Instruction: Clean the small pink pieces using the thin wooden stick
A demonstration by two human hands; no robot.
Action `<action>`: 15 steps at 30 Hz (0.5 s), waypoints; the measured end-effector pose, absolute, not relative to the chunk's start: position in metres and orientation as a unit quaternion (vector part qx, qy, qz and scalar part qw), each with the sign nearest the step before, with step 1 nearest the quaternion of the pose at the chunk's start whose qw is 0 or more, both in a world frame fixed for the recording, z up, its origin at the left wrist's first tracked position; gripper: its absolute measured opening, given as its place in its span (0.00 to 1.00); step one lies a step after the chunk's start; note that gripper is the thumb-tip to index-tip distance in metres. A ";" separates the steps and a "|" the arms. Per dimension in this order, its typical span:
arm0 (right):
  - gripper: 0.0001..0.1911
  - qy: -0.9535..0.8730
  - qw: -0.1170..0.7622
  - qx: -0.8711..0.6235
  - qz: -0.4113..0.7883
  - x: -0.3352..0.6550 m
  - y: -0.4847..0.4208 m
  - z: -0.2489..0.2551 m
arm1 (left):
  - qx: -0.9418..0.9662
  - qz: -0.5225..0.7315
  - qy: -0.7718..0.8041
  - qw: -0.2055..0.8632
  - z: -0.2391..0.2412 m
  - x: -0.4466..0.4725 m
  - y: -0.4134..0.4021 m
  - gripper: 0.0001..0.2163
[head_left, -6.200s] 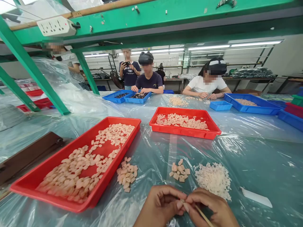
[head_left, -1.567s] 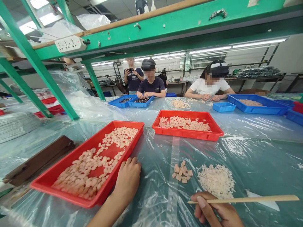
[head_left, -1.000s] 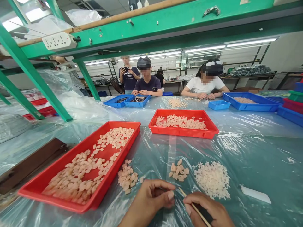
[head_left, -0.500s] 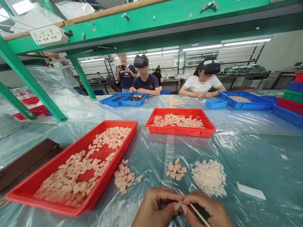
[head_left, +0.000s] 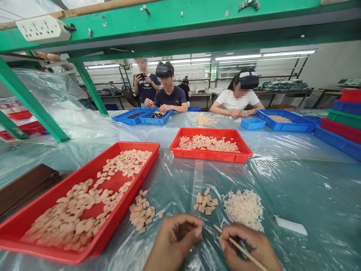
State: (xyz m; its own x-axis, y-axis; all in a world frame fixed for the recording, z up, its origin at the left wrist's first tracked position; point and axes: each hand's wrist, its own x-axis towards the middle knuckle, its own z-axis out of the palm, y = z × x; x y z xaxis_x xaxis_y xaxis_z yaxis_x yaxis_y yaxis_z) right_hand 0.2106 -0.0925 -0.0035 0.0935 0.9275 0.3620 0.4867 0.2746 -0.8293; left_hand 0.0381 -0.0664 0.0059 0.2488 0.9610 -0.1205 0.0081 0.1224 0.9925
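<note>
My left hand (head_left: 177,239) is closed in a pinch, thumb against fingertips, and whatever it pinches is too small or hidden to name. Across from it, apart by a small gap, my right hand (head_left: 248,244) grips a thin wooden stick (head_left: 237,244) whose tip points up and left. Just beyond the hands lie a small pile of flat beige square pieces (head_left: 206,203) and a heap of tiny white bits (head_left: 244,208). Another little pile of beige pieces (head_left: 142,212) sits left of my left hand.
A long red tray (head_left: 109,229) of pale pieces stands at left, and a second red tray (head_left: 211,155) lies farther back. A white strip (head_left: 291,226) rests at right. Co-workers sit across the plastic-covered table behind blue trays (head_left: 158,119). A green shelf beam (head_left: 180,26) spans above.
My hands have moved apart; they were together at the stick's tip. The stick stays in my right hand. The whole view has shifted slightly, and one co-worker's hand has lifted.
</note>
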 end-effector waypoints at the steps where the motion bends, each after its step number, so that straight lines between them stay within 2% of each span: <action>1: 0.07 -0.626 0.480 -0.572 0.223 0.216 -0.091 0.001 | 0.541 0.408 0.474 0.563 0.008 0.038 -0.066 0.11; 5: 0.07 -0.609 0.434 -0.650 0.135 0.244 -0.081 0.014 | 0.658 0.316 0.463 0.503 0.008 0.043 -0.071 0.06; 8: 0.10 -0.604 0.430 -0.666 0.080 0.260 -0.075 0.013 | 0.763 0.218 0.409 0.450 0.004 0.047 -0.072 0.09; 11: 0.15 -0.590 0.434 -0.671 0.116 0.264 -0.076 0.009 | 0.821 0.176 0.376 0.393 0.002 0.046 -0.070 0.10; 15: 0.15 -0.645 0.419 -0.598 0.226 0.248 -0.088 0.008 | 0.833 0.177 0.391 0.349 0.000 0.039 -0.071 0.11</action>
State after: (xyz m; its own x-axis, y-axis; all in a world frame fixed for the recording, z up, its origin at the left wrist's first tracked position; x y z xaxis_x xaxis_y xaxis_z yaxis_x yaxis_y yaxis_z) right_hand 0.2476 -0.0881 0.0083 0.0663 0.9605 0.2704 0.5819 0.1829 -0.7924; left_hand 0.0387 -0.0708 0.0005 0.6322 0.7745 0.0225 0.5278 -0.4517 0.7193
